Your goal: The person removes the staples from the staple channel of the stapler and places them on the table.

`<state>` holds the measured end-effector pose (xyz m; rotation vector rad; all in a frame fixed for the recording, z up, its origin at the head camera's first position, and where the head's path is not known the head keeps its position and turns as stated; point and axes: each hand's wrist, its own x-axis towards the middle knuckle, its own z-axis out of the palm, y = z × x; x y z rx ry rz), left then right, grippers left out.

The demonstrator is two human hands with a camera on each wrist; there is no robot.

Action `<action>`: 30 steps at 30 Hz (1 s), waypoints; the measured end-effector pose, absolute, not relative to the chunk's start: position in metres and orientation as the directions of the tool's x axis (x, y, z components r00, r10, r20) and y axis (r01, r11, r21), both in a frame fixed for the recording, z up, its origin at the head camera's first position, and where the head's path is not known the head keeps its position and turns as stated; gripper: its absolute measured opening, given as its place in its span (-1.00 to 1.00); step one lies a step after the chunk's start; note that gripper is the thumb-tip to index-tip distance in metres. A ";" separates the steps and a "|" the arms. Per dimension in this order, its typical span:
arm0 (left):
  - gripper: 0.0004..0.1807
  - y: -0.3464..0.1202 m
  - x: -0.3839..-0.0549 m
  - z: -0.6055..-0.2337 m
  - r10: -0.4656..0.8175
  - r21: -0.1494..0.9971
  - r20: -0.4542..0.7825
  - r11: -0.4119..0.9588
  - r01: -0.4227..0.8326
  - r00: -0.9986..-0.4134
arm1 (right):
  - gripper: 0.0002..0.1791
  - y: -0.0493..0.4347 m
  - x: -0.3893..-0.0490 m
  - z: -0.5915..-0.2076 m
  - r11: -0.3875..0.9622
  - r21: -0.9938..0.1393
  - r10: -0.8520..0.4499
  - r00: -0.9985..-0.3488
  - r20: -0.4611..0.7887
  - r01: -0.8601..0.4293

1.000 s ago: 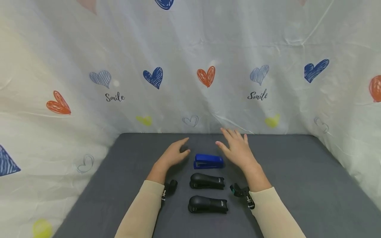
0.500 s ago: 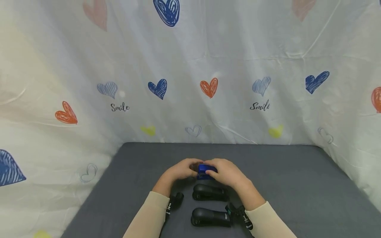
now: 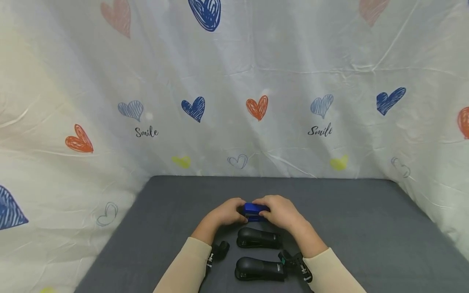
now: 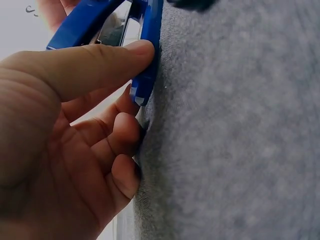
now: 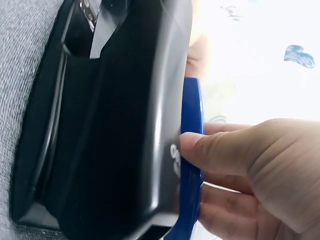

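Observation:
A blue stapler (image 3: 253, 208) lies on the grey table between both hands, the farthest of three staplers. My left hand (image 3: 228, 212) grips its left end. In the left wrist view the thumb (image 4: 105, 65) presses on the blue base, with the other fingers curled behind and under it near the cloth. My right hand (image 3: 282, 212) holds the top arm at the right end, thumb on the near side and fingers on the far side, as the right wrist view shows. The stapler's right end is hidden by that hand.
Two black staplers lie in a row nearer the body, a middle one (image 3: 258, 238) and a front one (image 3: 259, 269). A black stapler (image 5: 120, 125) fills much of the right wrist view. Behind the grey table (image 3: 348, 219) hangs a white curtain (image 3: 286, 49) with printed hearts.
Both hands came in from either side of the blue stapler and took hold of it. Over the last half second the left hand shifted slightly right, closing on its left end. The head view tilted up.

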<state>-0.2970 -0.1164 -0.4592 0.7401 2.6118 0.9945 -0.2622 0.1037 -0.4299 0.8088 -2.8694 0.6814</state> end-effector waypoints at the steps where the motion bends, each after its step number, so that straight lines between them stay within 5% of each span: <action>1: -0.69 -0.116 -0.298 -0.459 0.542 0.677 -0.050 0.636 0.370 -0.839 | -0.61 0.105 -0.263 -0.430 0.760 -0.399 -0.475 -0.858 0.197 -0.513; 17: -0.64 -0.111 -0.299 -0.460 0.512 0.685 -0.056 0.644 0.340 -0.857 | -0.43 0.136 -0.269 -0.417 0.587 -0.690 -0.458 -0.877 0.147 -0.422; 30: -0.65 -0.114 -0.296 -0.462 0.503 0.686 -0.056 0.648 0.333 -0.863 | -0.26 0.153 -0.272 -0.411 0.554 -0.748 -0.461 -0.883 0.091 -0.366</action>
